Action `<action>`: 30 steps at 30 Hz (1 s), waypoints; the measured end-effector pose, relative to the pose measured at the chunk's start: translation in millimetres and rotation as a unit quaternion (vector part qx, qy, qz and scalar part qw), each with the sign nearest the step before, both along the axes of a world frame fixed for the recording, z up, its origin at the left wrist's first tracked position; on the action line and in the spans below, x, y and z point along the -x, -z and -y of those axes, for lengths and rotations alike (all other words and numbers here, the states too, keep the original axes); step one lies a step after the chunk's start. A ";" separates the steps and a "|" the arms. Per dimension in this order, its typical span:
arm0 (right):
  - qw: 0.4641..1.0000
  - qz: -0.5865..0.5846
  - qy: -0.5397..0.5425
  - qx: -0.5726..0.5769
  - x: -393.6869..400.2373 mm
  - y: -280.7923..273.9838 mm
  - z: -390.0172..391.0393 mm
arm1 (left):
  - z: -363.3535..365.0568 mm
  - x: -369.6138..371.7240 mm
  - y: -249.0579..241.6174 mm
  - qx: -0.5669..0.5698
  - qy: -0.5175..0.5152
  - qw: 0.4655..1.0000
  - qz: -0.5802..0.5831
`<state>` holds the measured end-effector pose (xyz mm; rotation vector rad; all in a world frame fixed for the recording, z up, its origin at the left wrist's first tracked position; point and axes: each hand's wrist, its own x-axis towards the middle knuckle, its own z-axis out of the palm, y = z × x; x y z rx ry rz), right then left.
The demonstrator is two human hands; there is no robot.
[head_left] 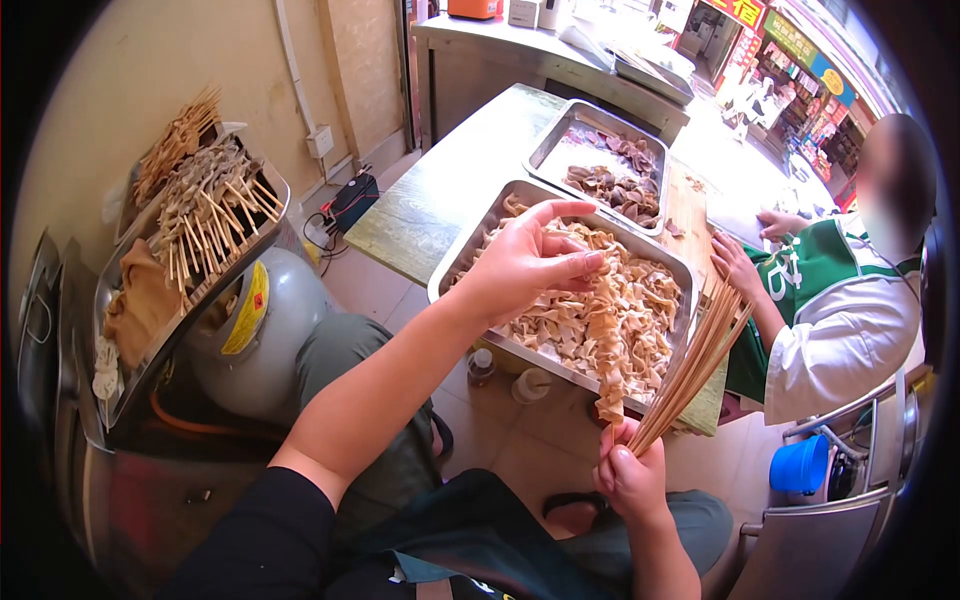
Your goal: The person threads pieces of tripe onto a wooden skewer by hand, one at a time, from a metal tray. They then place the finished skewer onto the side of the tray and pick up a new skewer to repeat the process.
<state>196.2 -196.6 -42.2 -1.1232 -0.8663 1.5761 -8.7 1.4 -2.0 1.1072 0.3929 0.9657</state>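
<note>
Closely ruffled, the tan pieces on the loaded skewer [608, 335] cross the large tray's [462, 250] near rim at five o'clock. The left hand [540, 262] pinches its top; the right hand [630, 470] clasps its foot and the stick bundle [695, 365]. Floor [510, 425] opens at seven o'clock; a co-worker [835, 300] crowds three o'clock.

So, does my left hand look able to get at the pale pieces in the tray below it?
Probably yes: your left hand is over the near tray, and its pale pieces lie uncovered. But its fingertips seem busy at the top of the loaded skewer, so they'd likely need freeing first.
</note>
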 end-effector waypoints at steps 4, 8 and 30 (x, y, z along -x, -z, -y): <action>1.000 0.000 0.009 0.006 1.9 -1.8 0.0 | 3.5 -3.6 -1.6 -0.011 -0.025 1.000 0.007; 1.000 -0.002 0.018 0.005 3.4 -3.7 0.6 | 5.4 -3.0 -2.3 0.001 -0.009 1.000 0.010; 1.000 0.019 0.023 -0.009 -0.3 -2.8 1.6 | 4.9 -5.3 -3.7 -0.007 -0.063 0.997 -0.043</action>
